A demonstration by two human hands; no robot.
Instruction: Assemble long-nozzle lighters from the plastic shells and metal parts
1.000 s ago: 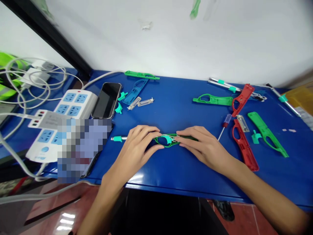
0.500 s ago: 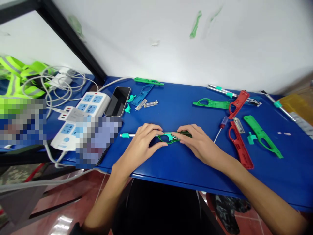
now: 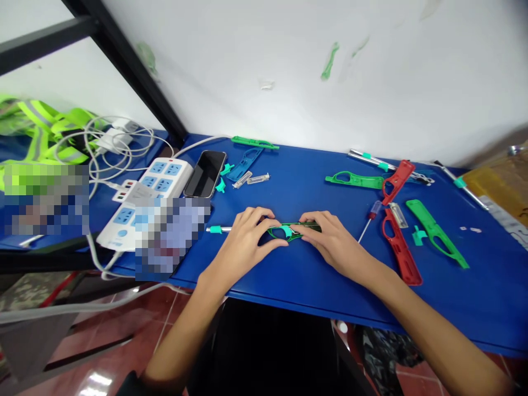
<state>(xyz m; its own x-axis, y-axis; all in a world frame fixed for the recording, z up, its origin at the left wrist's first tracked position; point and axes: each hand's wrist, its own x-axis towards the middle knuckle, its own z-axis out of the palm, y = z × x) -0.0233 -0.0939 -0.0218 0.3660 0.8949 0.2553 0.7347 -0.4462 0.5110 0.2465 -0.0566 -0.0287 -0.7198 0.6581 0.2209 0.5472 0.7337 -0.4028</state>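
Observation:
A green half shell of a long-nosed lighter [image 3: 293, 238] lies on the blue table between my two hands. Seated at its finger loop is a teal trigger [image 3: 285, 230]. My left hand [image 3: 244, 240] is curled over the nose end, thumb and fingers on either side of the shell. Out past that hand sticks a silver metal tube [image 3: 226, 229] with a teal piece [image 3: 215, 229] near its tip. At the handle end, my right hand [image 3: 332, 237] grips the shell, its fingertips by the trigger and partly hiding the inside.
To the right lie a screwdriver [image 3: 369, 219], red shells [image 3: 398, 247], green shells [image 3: 438, 234] and a clear fuel tank [image 3: 398, 215]. Metal tubes [image 3: 368, 159] rest along the back. On the left are a power strip [image 3: 110, 228], a phone [image 3: 205, 174] and a blue shell [image 3: 246, 164].
The camera view has tilted and shifted a little. Both hands keep nearly the same hold on the lighter shell; no part has visibly been added or let go.

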